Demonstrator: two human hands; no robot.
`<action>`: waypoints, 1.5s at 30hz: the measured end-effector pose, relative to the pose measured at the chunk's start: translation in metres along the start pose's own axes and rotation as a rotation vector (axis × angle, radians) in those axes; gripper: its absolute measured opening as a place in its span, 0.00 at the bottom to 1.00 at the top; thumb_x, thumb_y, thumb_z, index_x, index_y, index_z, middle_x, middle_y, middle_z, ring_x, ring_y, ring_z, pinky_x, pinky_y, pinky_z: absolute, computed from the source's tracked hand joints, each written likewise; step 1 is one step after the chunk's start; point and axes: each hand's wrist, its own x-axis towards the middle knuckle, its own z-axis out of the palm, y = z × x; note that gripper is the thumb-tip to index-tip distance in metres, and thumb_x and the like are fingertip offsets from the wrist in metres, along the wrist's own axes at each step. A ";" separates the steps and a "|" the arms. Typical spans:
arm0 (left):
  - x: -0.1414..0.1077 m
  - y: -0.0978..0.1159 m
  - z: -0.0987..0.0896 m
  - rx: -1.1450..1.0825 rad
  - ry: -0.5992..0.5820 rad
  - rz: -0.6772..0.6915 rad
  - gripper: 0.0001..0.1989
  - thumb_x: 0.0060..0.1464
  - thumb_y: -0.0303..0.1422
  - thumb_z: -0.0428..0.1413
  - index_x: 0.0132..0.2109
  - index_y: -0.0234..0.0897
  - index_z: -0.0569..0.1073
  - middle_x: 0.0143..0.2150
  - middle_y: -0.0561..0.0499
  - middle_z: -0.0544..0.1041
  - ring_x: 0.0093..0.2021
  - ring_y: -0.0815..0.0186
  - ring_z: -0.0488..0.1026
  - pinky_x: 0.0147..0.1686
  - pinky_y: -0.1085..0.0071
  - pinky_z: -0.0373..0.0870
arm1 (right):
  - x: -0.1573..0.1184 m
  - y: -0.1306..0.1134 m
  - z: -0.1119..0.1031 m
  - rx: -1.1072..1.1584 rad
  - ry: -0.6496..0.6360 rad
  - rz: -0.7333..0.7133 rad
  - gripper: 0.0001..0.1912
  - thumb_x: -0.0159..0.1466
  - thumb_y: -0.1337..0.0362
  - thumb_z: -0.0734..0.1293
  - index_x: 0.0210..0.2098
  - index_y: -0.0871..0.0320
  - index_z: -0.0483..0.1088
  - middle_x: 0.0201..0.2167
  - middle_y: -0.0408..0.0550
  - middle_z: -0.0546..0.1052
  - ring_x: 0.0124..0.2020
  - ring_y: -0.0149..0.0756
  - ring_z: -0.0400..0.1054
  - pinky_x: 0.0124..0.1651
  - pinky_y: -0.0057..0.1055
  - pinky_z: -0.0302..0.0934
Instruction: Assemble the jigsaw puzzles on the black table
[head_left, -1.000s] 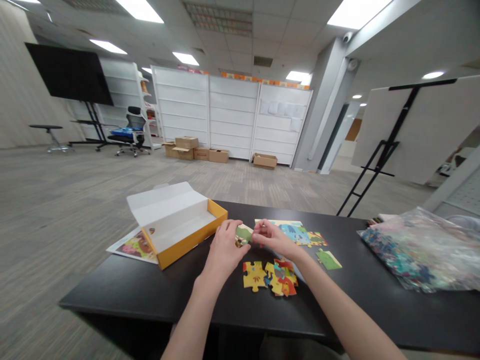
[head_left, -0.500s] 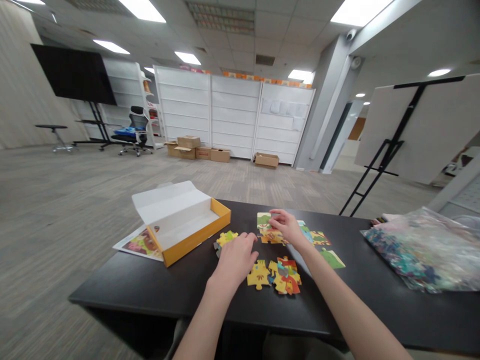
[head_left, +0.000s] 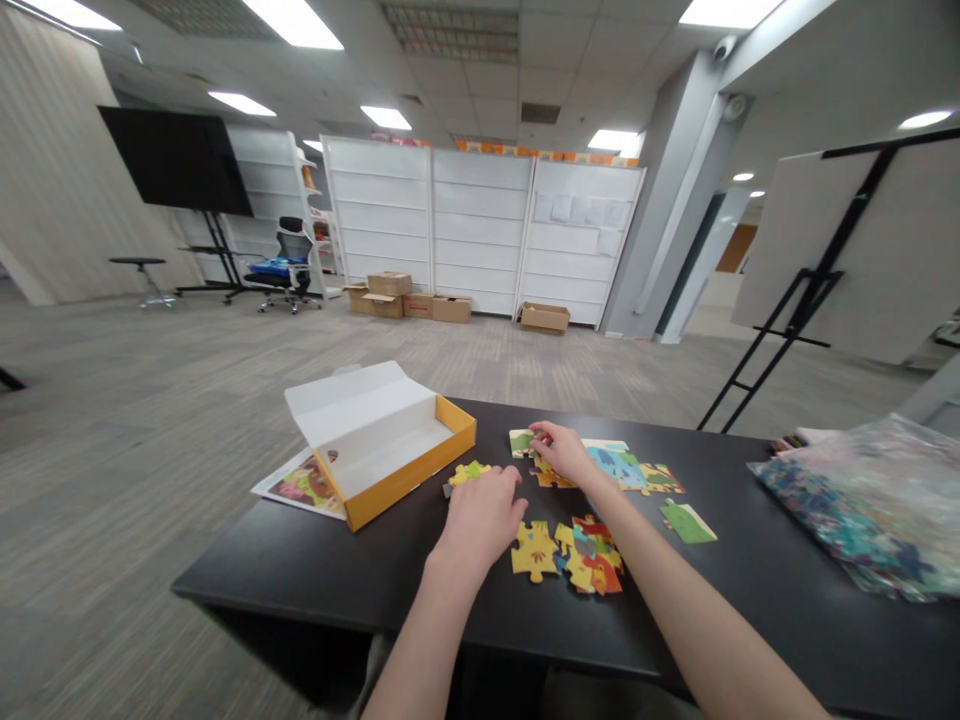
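Note:
My right hand (head_left: 562,452) pinches a green and cream puzzle piece (head_left: 520,443) at the left end of a partly joined jigsaw puzzle (head_left: 619,465). The hand and forearm hide part of that puzzle. My left hand (head_left: 484,512) is open, its fingers loosely bent and thumb apart, just in front of a small heap of yellow puzzle pieces (head_left: 469,471). Between my forearms lie a yellow puzzle piece (head_left: 534,550) and an overlapping pile of red, yellow and blue puzzle pieces (head_left: 592,558). A loose green puzzle piece (head_left: 688,522) is right of my right forearm.
On the black table (head_left: 300,570), an open yellow box (head_left: 412,475) stands at the left, partly over a printed picture sheet (head_left: 296,488). A clear plastic bag (head_left: 862,510) of colourful pieces lies at the right. An easel-like stand (head_left: 795,300) rises beyond the table.
My right hand has moved the green and cream piece slightly left relative to the joined puzzle, more of which now shows. My left hand stays by the yellow heap. The view has shifted a little left.

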 end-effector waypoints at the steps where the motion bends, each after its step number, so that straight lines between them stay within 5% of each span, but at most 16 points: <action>1: 0.000 -0.001 0.000 -0.005 0.002 -0.005 0.09 0.60 0.34 0.56 0.48 0.42 0.74 0.46 0.47 0.80 0.47 0.57 0.78 0.42 0.66 0.70 | -0.001 -0.001 0.000 -0.030 -0.002 -0.011 0.12 0.60 0.67 0.69 0.43 0.56 0.77 0.36 0.48 0.79 0.34 0.36 0.72 0.45 0.35 0.66; 9: 0.000 -0.007 0.001 0.006 0.034 -0.004 0.07 0.60 0.34 0.56 0.46 0.43 0.75 0.45 0.48 0.80 0.46 0.57 0.78 0.41 0.65 0.71 | -0.018 -0.005 -0.008 -0.219 -0.094 -0.183 0.09 0.64 0.60 0.70 0.41 0.57 0.78 0.41 0.53 0.78 0.42 0.41 0.72 0.48 0.37 0.64; 22: -0.002 -0.009 -0.003 0.009 0.070 -0.035 0.08 0.61 0.34 0.54 0.46 0.43 0.75 0.44 0.51 0.82 0.45 0.57 0.79 0.39 0.65 0.70 | -0.014 0.000 -0.003 -0.279 -0.095 -0.187 0.12 0.67 0.61 0.67 0.45 0.56 0.80 0.43 0.54 0.77 0.43 0.42 0.70 0.49 0.38 0.64; 33: 0.001 -0.048 -0.026 -0.057 0.161 -0.324 0.13 0.64 0.29 0.48 0.48 0.42 0.75 0.45 0.48 0.82 0.48 0.57 0.79 0.46 0.64 0.70 | -0.022 -0.020 -0.018 -0.366 -0.184 -0.169 0.14 0.68 0.59 0.66 0.48 0.57 0.78 0.46 0.54 0.76 0.45 0.41 0.70 0.51 0.34 0.62; 38: -0.001 -0.058 -0.020 -0.103 0.150 -0.234 0.10 0.62 0.33 0.52 0.48 0.40 0.74 0.49 0.47 0.80 0.51 0.58 0.76 0.50 0.66 0.70 | -0.028 -0.016 -0.032 -0.324 -0.276 -0.150 0.22 0.63 0.54 0.71 0.54 0.56 0.76 0.51 0.57 0.75 0.50 0.46 0.70 0.55 0.38 0.61; 45: -0.001 -0.050 -0.011 -0.039 0.046 -0.201 0.21 0.57 0.35 0.59 0.57 0.38 0.70 0.54 0.43 0.77 0.55 0.54 0.73 0.54 0.62 0.67 | -0.029 -0.018 -0.033 -0.339 -0.304 -0.159 0.21 0.64 0.53 0.69 0.54 0.56 0.76 0.52 0.57 0.75 0.54 0.47 0.69 0.59 0.39 0.59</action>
